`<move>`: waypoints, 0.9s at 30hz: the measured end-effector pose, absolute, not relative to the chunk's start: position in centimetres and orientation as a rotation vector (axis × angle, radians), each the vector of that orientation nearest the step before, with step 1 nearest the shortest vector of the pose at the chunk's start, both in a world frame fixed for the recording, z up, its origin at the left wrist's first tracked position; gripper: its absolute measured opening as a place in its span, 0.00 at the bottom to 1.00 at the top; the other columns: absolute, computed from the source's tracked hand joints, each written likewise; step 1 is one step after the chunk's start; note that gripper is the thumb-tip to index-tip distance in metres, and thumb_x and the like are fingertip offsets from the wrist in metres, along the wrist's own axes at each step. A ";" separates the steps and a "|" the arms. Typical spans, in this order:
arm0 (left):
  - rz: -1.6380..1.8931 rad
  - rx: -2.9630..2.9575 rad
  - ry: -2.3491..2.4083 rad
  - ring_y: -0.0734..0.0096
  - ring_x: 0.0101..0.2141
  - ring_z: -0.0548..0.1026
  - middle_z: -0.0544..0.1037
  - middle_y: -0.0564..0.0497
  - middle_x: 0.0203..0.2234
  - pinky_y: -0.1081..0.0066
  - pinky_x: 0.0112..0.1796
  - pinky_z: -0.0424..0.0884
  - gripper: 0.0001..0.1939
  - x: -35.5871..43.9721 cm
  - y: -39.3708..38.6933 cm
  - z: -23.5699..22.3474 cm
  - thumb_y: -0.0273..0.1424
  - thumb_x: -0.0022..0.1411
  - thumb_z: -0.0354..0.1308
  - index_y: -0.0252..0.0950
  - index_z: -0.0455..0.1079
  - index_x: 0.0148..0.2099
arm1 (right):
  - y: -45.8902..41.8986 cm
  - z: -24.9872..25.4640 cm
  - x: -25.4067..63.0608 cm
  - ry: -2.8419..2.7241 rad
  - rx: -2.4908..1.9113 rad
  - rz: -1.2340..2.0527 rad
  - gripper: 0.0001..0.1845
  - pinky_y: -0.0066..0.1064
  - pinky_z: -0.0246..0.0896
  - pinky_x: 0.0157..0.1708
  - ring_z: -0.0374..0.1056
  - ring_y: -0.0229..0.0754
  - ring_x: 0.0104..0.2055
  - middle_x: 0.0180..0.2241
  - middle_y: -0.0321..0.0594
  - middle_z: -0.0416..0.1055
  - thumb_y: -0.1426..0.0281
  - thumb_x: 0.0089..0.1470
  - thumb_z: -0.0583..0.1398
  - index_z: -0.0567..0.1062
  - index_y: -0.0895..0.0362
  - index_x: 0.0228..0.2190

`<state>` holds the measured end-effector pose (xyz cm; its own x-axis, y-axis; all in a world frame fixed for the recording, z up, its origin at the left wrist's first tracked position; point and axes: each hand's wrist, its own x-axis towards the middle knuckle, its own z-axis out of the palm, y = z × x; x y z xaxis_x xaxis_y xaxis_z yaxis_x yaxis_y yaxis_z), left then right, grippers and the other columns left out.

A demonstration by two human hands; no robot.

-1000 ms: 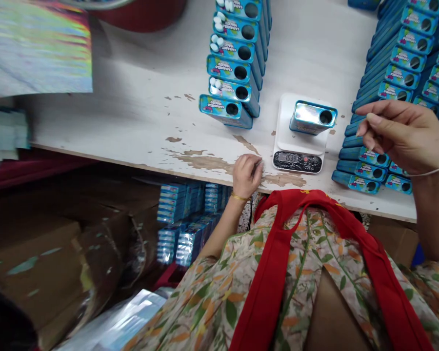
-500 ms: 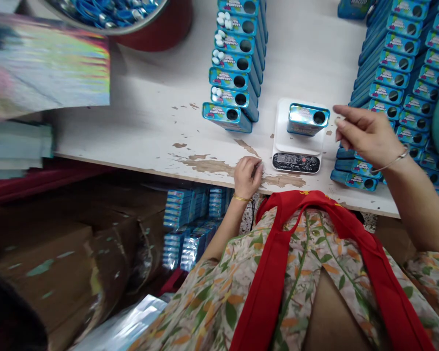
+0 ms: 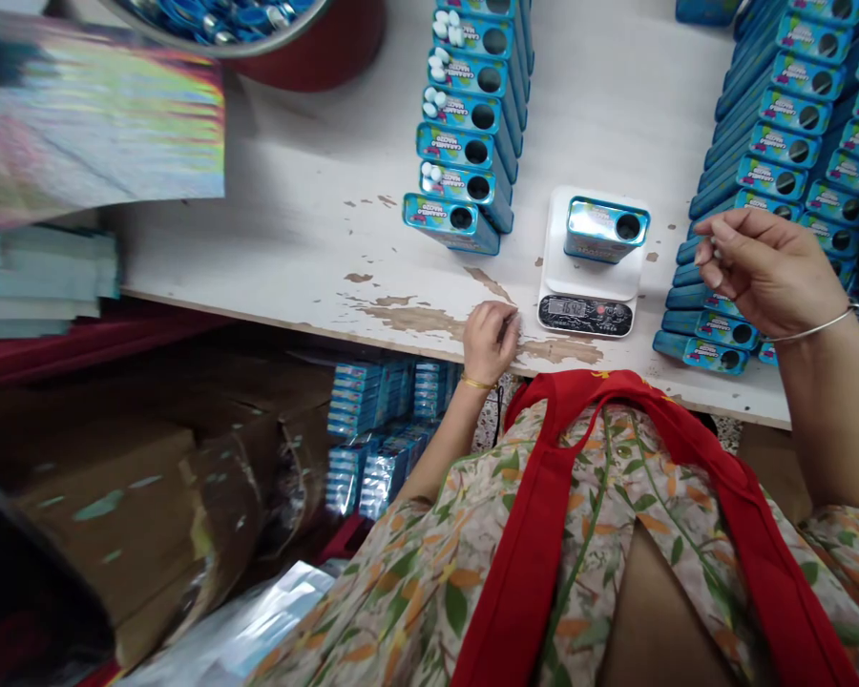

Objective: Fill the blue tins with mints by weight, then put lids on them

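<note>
A blue tin [image 3: 604,229] with a round hole in its top stands on a small white digital scale [image 3: 588,288] near the table's front edge. My right hand [image 3: 765,269] hovers just right of the tin, fingers pinched together on something small that I cannot make out. My left hand [image 3: 488,341] rests curled on the worn table edge, left of the scale's display, fingers closed. A row of the same blue tins [image 3: 465,143], some with white pieces on top, runs away from me left of the scale.
Many more blue tins [image 3: 773,162] are stacked in rows at the right. A red bowl [image 3: 258,29] of blue items sits at the back left. Shiny printed sheets [image 3: 93,124] lie at the left. Under the table are cardboard boxes [image 3: 150,496] and wrapped tin packs [image 3: 379,429].
My right hand moved in toward the tin on the scale, then drew back to the right, still pinched. The left hand stayed put. The scale's reading changed.
</note>
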<state>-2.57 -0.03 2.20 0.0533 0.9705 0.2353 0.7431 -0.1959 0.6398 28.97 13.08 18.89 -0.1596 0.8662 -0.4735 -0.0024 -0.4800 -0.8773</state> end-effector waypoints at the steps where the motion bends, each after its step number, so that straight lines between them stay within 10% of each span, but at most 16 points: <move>1: 0.910 2.001 1.720 0.63 0.40 0.74 0.77 0.45 0.36 0.62 0.43 0.70 0.08 -2.6 0.0 2.2 0.35 0.73 0.51 0.39 0.69 0.43 | 13.0 18.8 29.0 -0.998 -1.462 1.715 0.10 0.25 0.47 0.16 0.64 0.31 0.21 0.25 0.37 0.72 0.67 0.49 0.74 0.80 0.57 0.29; 11: 0.934 2.038 1.718 0.63 0.40 0.73 0.76 0.45 0.36 0.63 0.43 0.71 0.09 -2.6 0.2 2.0 0.35 0.73 0.50 0.38 0.69 0.43 | 11.6 19.0 29.6 -0.939 -1.446 1.726 0.07 0.23 0.64 0.24 0.71 0.32 0.26 0.29 0.41 0.76 0.74 0.50 0.72 0.81 0.61 0.32; 21: 0.938 2.131 1.744 0.62 0.43 0.75 0.76 0.44 0.39 0.63 0.45 0.72 0.12 -2.2 0.5 3.6 0.38 0.72 0.51 0.37 0.69 0.49 | 10.1 18.3 29.2 -1.044 -1.322 1.800 0.26 0.22 0.56 0.15 0.68 0.31 0.20 0.26 0.38 0.74 0.55 0.42 0.77 0.76 0.62 0.32; 27: 0.645 2.593 1.474 0.46 0.61 0.67 0.71 0.37 0.59 0.49 0.60 0.60 0.36 0.5 9.2 11.0 0.47 0.65 0.61 0.38 0.59 0.68 | 8.3 18.3 29.9 -0.996 -1.294 1.815 0.27 0.21 0.54 0.14 0.66 0.30 0.19 0.27 0.37 0.75 0.50 0.43 0.75 0.76 0.59 0.30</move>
<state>0.54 9.25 10.97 0.4451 0.8382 0.3152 0.8004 -0.5302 0.2798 29.93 8.34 18.27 -0.2687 0.8607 -0.4325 -0.0977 -0.4711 -0.8767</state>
